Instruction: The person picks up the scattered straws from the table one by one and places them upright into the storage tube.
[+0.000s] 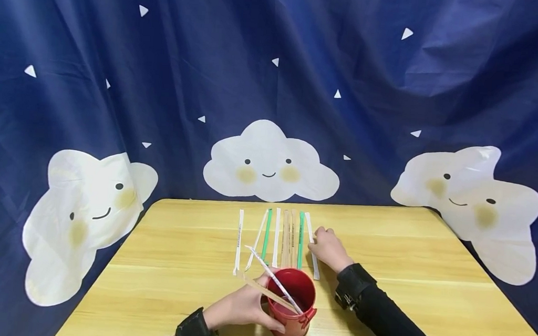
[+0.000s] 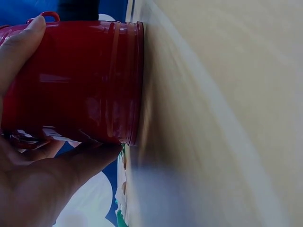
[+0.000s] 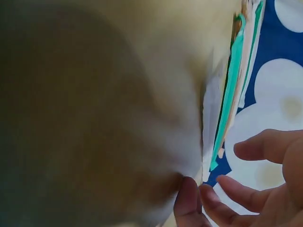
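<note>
My left hand (image 1: 238, 308) grips a small red bucket (image 1: 290, 330) at the table's front, thumb and fingers round its side. Inside lean a white paper-wrapped straw (image 1: 273, 278) and a brown paper-wrapped straw (image 1: 263, 291), both sticking out to the left. My right hand (image 1: 330, 249) is over the right end of a row of wrapped straws, its fingertips beside the last white straw (image 1: 315, 272). In the right wrist view, thumb and fingers stand apart near that white straw (image 3: 210, 118), with a green straw (image 3: 230, 87) just beyond.
The row also has a white straw (image 1: 238, 242) at its left end, a green straw (image 1: 266, 236), a middle white straw (image 1: 276, 237) and brown straws (image 1: 285, 240). Behind the wooden table (image 1: 171, 266) hangs a blue curtain (image 1: 181, 76) with clouds.
</note>
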A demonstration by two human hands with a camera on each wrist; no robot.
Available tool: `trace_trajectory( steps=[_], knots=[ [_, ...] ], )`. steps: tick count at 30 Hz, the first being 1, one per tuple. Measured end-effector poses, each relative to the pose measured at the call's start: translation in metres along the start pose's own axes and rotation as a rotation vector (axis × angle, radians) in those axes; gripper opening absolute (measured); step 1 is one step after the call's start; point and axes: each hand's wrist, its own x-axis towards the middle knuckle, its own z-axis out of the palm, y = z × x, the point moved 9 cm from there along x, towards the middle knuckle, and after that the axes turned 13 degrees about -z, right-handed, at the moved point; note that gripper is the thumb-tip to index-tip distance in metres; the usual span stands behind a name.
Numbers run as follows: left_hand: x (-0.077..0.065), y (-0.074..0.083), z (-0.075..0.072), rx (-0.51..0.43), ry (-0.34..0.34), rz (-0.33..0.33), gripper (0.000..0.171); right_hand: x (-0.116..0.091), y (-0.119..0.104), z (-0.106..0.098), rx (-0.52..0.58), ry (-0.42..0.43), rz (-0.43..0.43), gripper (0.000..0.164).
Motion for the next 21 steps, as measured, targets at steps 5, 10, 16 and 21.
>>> trace_trajectory(
  steps=[5,10,16,21],
  knots=[
    [-0.001,0.002,0.0,0.003,0.006,0.015,0.092,0.012,0.006,0.003,-0.058,-0.053,0.045,0.036],
    [0.0,0.002,0.0,0.011,0.008,0.007,0.092,0.021,0.01,0.003,-0.102,-0.108,0.082,0.034],
    [0.0,0.001,-0.001,0.012,0.013,-0.004,0.092,0.028,0.009,0.006,-0.153,-0.139,0.09,0.032],
    [-0.002,0.001,0.0,0.019,0.006,-0.003,0.089,0.031,0.009,0.011,-0.16,-0.129,0.12,0.034]
  ],
)
